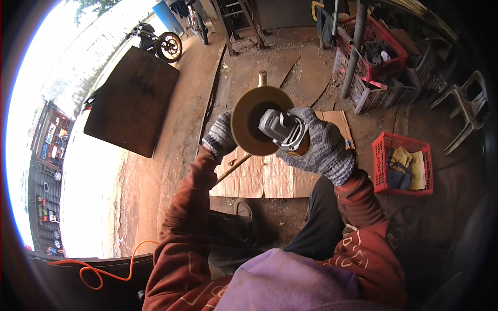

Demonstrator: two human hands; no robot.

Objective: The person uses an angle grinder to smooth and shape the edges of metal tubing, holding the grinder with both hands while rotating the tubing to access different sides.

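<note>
In front of me is a round, brownish, funnel-like piece [244,116] with a dark hollow middle; a short pale pipe end [262,78] shows beyond its far rim. My left hand [220,137], in a grey knitted glove, is closed at the left side of this piece, its fingertips partly hidden behind the rim. A grey hand tool with a rounded head and a ring-shaped collar [282,128] is gripped in my gloved right hand [327,147]. The tool's head lies over the hollow; whether it touches the inside I cannot tell. A thin rod [232,170] slants out below the piece.
Flattened cardboard [270,179] covers the floor beneath. To the right are a red crate [381,163] with papers, a plastic chair [469,111] and stacked crates [381,57]. A dark board [132,101] and a motorcycle [161,44] stand left; an orange cable [111,277] lies lower left.
</note>
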